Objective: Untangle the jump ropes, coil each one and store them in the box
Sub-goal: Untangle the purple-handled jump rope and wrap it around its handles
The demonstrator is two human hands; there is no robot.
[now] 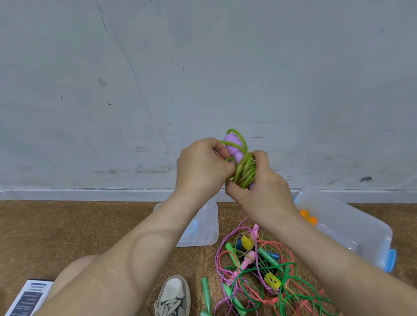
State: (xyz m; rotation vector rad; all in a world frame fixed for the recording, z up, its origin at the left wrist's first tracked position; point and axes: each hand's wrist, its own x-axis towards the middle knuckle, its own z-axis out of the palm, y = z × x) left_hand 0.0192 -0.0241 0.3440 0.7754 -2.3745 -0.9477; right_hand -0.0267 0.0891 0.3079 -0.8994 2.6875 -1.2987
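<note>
Hands work together above the floor: the left hand (pixel 202 166) pinches the loose end of the green rope (pixel 246 172) while the right hand (pixel 264 189) clasps its coil, wound around purple handles (pixel 233 145). If either grip slackens, the springy coil would likely unwind. Remaining ropes (pixel 272 285) lie tangled near the clear box (pixel 347 224).

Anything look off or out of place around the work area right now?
Nothing damaged. The remaining jump ropes lie tangled on the floor beside the clear box; its lid lies apart by the wall. Both hands grip the green rope.
</note>
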